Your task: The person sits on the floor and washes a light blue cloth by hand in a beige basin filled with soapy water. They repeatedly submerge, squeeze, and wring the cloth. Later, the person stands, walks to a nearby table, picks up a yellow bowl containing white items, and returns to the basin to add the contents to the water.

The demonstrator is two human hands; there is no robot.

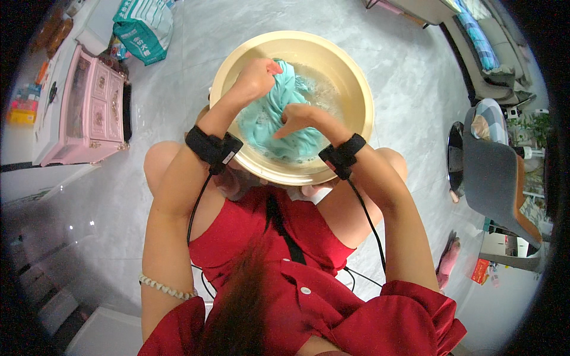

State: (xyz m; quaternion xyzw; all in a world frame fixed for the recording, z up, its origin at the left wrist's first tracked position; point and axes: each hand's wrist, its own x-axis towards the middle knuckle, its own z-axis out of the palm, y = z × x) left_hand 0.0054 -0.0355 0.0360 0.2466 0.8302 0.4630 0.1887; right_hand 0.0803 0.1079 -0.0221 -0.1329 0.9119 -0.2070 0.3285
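A round cream-coloured plastic basin (358,95) holds foamy water and a wet turquoise cloth (285,91). The cloth is bunched and twisted, its lower part spread in the water. My left hand (258,80) is shut on the upper end of the cloth, near the far left of the basin. Closer to me, my right hand (303,118) grips the middle of the bunched fabric with thumb and fingers, though some of its fingers are hidden. A black strap with a small device sits on each wrist, and a cable runs from each.
The basin stands on grey marbled floor (414,89) between my bent knees. To the left are a pink drawer cabinet (107,102) and a teal-and-white bag (144,33) bearing writing. On the right stand a grey chair (492,169) and a sofa (507,44); a pink item (447,264) lies on the floor.
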